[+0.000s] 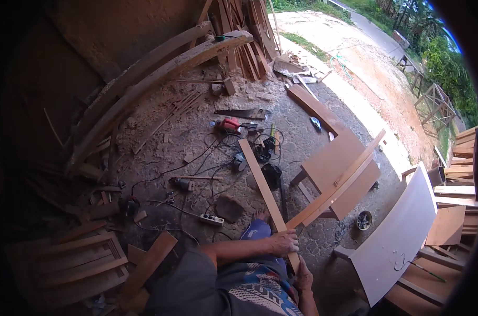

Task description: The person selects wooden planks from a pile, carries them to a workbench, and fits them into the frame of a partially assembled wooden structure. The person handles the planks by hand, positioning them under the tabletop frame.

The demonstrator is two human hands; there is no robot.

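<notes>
A long, narrow, light-brown wooden plank (263, 183) slants away from my lap over the floor. My left hand (284, 243) wraps around it near its close end, the arm reaching in from the left. Lower down, at the plank's near end, my right hand (303, 276) grips it with fingers closed at the edge. Beyond my hands, a second wooden strip (340, 184) lies across a low brown wooden table (323, 158), its near end close to my left hand.
Power tools and tangled cords lie ahead, with a red tool (230, 124), a handsaw (241, 113) and a white power strip (212, 219). A white panel (391, 242) rests at right. Panel frames (83, 255) lie left. Long thick beams (160, 68) stand far left.
</notes>
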